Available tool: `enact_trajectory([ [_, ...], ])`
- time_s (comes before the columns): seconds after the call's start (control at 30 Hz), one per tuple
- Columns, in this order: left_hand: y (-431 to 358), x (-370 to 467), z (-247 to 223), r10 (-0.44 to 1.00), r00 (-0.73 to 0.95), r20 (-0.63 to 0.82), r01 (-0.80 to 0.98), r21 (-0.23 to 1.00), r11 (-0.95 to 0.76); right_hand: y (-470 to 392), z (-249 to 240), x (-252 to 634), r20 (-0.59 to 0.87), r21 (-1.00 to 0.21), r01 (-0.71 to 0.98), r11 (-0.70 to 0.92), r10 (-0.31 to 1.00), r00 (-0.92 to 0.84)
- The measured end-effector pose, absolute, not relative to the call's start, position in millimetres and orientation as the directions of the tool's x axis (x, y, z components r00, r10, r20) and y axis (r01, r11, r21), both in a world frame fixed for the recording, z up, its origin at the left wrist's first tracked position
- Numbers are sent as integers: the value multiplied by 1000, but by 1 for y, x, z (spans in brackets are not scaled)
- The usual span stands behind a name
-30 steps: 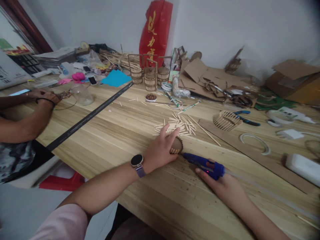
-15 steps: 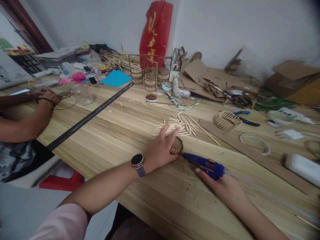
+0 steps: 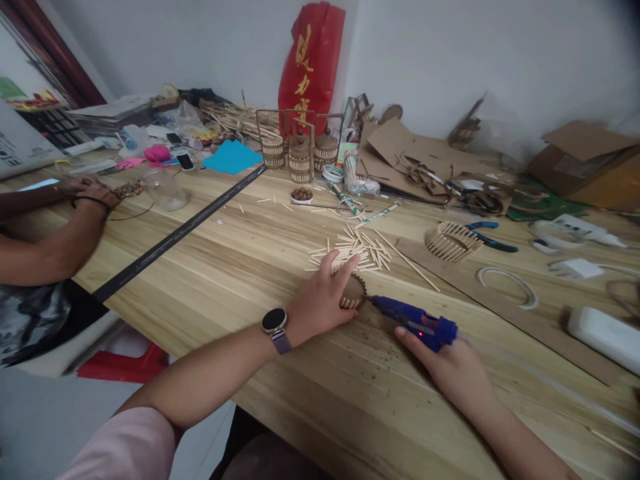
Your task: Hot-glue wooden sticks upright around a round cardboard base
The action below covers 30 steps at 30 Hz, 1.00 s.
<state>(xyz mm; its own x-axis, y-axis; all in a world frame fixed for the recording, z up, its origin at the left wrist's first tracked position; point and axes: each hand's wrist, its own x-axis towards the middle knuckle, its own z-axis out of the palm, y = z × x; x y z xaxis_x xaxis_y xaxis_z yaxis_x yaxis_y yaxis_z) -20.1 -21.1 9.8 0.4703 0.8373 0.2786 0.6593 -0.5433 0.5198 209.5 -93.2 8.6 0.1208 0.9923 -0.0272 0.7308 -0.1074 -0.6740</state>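
A round brown disc [image 3: 355, 291] edged with short sticks lies on the wooden table [image 3: 210, 267]. My left hand [image 3: 325, 297], with a watch at the wrist, holds the disc's left side; its thumb is at the near edge and two fingers are spread above. My right hand [image 3: 453, 367] is wrapped round a blue glue gun [image 3: 413, 320] with a small red light. The gun's nozzle points left, at the disc's right edge; whether it touches cannot be told. Just beyond the disc is a loose pile of short sticks [image 3: 373, 252].
At the left another person's hands [image 3: 93, 190] rest near a clear jar [image 3: 167, 190]. Small stick baskets [image 3: 300, 160] stand at the back. To the right are a stick ring [image 3: 453, 241], blue-handled pliers [image 3: 493, 239], a cardboard strip [image 3: 500, 307] and a white box [image 3: 605, 337].
My right hand and the glue gun have moved slightly right, and the nozzle has moved up along the disc's right edge. My left hand keeps its place on the disc.
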Motion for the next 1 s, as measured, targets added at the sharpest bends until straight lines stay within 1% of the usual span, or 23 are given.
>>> enact_trajectory([
  [0.07,-21,-20,9,840,467,277,660,522,-540,-90,12,212,-31,-758,640,-127,987,160],
  [0.1,-21,-19,9,841,467,273,660,525,-537,-88,14,214,-58,-802,577,-157,981,188],
  [0.13,-21,-19,9,842,467,270,660,527,-535,-86,16,216,-109,-844,496,-204,971,213],
  [0.2,-22,-19,9,844,466,265,663,527,-531,-83,19,223,-239,-910,283,-304,940,242],
  [0.27,-22,-19,10,847,462,261,669,524,-527,-81,23,232,-333,-930,76,-359,913,236],
  [0.3,-22,-19,10,849,462,258,672,523,-525,-80,25,236,-356,-931,6,-366,908,220],
  [0.37,-23,-20,11,850,463,253,676,519,-523,-80,29,245,-366,-930,-51,-363,909,200],
  [0.43,-23,-20,12,852,463,246,683,513,-520,-79,31,254,-361,-931,-6,-366,913,190],
  [0.47,-23,-20,13,853,462,242,687,510,-517,-79,31,259,-337,-933,62,-356,919,207],
  [0.5,-23,-20,13,855,461,239,690,509,-515,-79,31,263,-299,-924,171,-342,925,233],
  [0.53,-23,-20,13,855,462,236,691,508,-514,-78,31,267,-245,-890,320,-324,933,263],
  [0.57,-23,-20,13,854,464,235,689,509,-515,-77,30,271,-181,-817,490,-304,942,283],
  [0.63,-23,-21,12,849,469,244,680,515,-523,-75,30,274,-29,-573,782,-246,959,280],
  [0.67,-23,-21,11,847,469,251,674,518,-527,-75,30,273,41,-443,873,-205,968,248],
  [0.7,-22,-21,11,844,470,258,668,521,-531,-73,31,271,105,-339,929,-148,975,194],
  [0.77,-22,-21,10,839,473,268,657,527,-538,-69,33,261,232,-204,979,21,972,27],
  [0.83,-22,-21,9,834,477,276,647,532,-546,-61,37,246,286,-111,966,232,939,-193],
  [0.87,-22,-21,8,833,478,279,643,535,-549,-56,39,237,282,-77,942,328,913,-295],
  [0.9,-22,-21,8,831,479,282,639,538,-550,-49,42,229,245,-56,911,409,890,-384],
  [0.93,-21,-21,8,831,478,284,635,541,-550,-41,44,220,211,-55,883,467,870,-446],
  [1.0,-21,-21,7,832,475,287,631,547,-550,-25,47,206,180,-75,859,506,854,-487],
])
